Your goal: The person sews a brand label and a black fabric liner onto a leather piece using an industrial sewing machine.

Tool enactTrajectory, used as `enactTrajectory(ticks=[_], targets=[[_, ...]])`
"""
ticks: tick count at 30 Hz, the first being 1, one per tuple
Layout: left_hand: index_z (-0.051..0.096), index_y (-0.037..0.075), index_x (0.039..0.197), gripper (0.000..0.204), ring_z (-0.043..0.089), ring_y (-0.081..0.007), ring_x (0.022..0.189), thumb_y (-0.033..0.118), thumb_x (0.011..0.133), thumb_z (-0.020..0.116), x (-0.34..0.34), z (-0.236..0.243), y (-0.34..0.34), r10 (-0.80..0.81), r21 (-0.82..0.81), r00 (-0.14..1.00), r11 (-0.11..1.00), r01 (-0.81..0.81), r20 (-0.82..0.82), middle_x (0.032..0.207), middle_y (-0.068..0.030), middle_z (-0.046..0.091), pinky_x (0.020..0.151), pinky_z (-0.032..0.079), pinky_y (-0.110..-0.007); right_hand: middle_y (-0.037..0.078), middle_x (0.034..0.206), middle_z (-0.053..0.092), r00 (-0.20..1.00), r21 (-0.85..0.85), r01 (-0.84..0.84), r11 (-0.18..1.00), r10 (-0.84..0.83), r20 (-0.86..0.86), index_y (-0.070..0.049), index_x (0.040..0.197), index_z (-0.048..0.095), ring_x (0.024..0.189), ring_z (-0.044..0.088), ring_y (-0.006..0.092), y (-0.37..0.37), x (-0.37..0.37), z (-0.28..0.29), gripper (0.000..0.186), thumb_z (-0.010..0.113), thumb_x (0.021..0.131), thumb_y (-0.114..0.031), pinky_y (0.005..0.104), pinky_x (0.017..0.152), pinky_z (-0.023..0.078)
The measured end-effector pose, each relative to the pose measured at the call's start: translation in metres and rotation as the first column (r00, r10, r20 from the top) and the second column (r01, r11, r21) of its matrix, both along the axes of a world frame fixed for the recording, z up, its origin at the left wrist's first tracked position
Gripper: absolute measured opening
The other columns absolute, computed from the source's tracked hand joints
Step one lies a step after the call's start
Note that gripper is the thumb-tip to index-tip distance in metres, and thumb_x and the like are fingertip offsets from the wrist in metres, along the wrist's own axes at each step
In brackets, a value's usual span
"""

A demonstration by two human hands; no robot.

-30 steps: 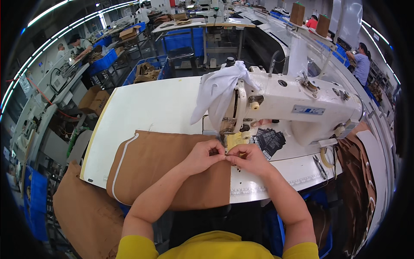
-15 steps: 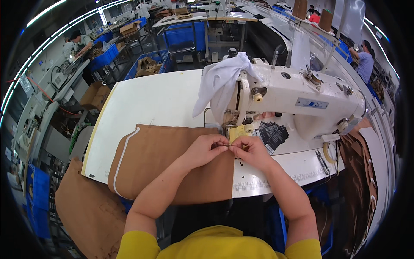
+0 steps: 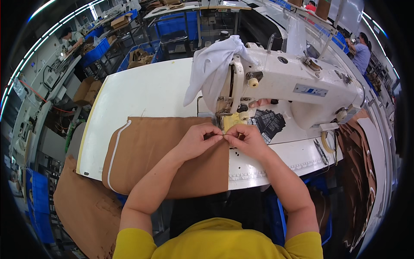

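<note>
A brown fabric panel (image 3: 146, 146) with a white strip curving along its left side lies on the white sewing table. Over its upper right corner, just in front of the presser foot of the sewing machine (image 3: 297, 86), my two hands meet fingertip to fingertip. My left hand (image 3: 198, 139) is closed in a pinch above the panel. Pinched too, my right hand (image 3: 246, 140) sits at the panel's right edge. What lies between the fingertips is too small to make out. Close beyond my right hand is a fanned pile of black labels (image 3: 268, 123).
A white cloth (image 3: 215, 64) hangs over the machine head. Thread snips (image 3: 321, 152) and a tape roll (image 3: 330, 142) lie at the table's right. Brown fabric (image 3: 84, 207) hangs at lower left, with more brown pieces (image 3: 358, 168) stacked at right. Co-workers sit farther off.
The whole view has shifted slightly, so the table and machine appear higher and a bit to the left. My hands stay pinched together at the same spot by the presser foot.
</note>
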State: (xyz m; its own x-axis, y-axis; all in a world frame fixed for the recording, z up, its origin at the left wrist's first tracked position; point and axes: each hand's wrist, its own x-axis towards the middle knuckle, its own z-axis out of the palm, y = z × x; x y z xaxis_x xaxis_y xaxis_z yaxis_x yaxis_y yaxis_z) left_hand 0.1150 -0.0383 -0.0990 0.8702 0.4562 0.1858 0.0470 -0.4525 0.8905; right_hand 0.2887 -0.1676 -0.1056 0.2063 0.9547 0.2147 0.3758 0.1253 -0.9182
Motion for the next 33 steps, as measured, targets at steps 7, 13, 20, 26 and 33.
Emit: enactTrajectory(ticks=[7, 13, 20, 26, 33], targets=[[0.067, 0.001, 0.098, 0.012, 0.054, -0.0132, 0.075, 0.010, 0.091, 0.065, 0.002, -0.003, -0.001, -0.006, 0.000, 0.996, 1.000, 0.006, 0.094, 0.087, -0.0045, 0.061, 0.067, 0.044, -0.028, 0.001, 0.073, 0.064, 0.999, -0.040, -0.025, 0.999, 0.024, -0.035, 0.000, 0.090, 0.068, 0.063, 0.054, 0.0061, -0.001, 0.002, -0.001, 0.015, 0.074, 0.087, -0.014, 0.0238, 0.059, 0.046], [0.064, -0.001, 0.097, 0.011, 0.055, -0.0142, 0.078, 0.010, 0.093, 0.063, 0.004, -0.008, -0.002, 0.035, 0.043, 0.998, 0.998, -0.037, 0.044, 0.088, -0.0054, 0.060, 0.072, 0.044, -0.028, 0.002, 0.070, 0.062, 1.000, -0.109, -0.005, 0.994, 0.005, -0.001, -0.002, 0.089, 0.068, 0.061, 0.055, 0.0101, 0.002, 0.003, -0.006, 0.017, 0.077, 0.083, -0.016, 0.0275, 0.057, 0.046], [0.064, 0.007, 0.090, 0.007, 0.060, -0.0280, 0.085, 0.012, 0.089, 0.060, 0.018, -0.017, 0.012, 0.165, 0.552, 0.985, 0.817, -0.166, 0.052, 0.088, -0.0079, 0.061, 0.078, 0.043, -0.039, 0.004, 0.080, 0.057, 0.752, 0.383, -0.026, 0.924, -0.234, 0.616, -0.010, 0.091, 0.069, 0.079, 0.057, 0.0244, 0.001, 0.000, -0.003, 0.030, 0.083, 0.071, -0.028, 0.0371, 0.069, 0.048], [0.063, 0.008, 0.090, 0.007, 0.060, -0.0274, 0.086, 0.014, 0.090, 0.060, 0.022, -0.022, 0.012, 0.182, 0.570, 0.982, 0.801, -0.181, 0.057, 0.089, -0.0065, 0.062, 0.078, 0.042, -0.039, 0.004, 0.094, 0.059, 0.660, 0.253, 0.031, 0.967, -0.210, 0.722, -0.011, 0.098, 0.071, 0.094, 0.055, 0.0243, 0.000, -0.008, 0.000, 0.040, 0.079, 0.072, -0.041, 0.0390, 0.082, 0.044], [0.060, 0.010, 0.088, 0.008, 0.061, -0.0257, 0.085, 0.017, 0.087, 0.062, 0.024, -0.021, 0.009, 0.272, 0.637, 0.961, 0.733, -0.241, 0.051, 0.085, -0.0057, 0.063, 0.080, 0.042, -0.040, 0.005, 0.099, 0.059, 0.492, 0.287, 0.068, 0.956, -0.282, 0.824, -0.007, 0.110, 0.068, 0.095, 0.053, 0.0227, -0.003, -0.018, 0.006, 0.050, 0.071, 0.079, -0.046, 0.0369, 0.080, 0.041]])
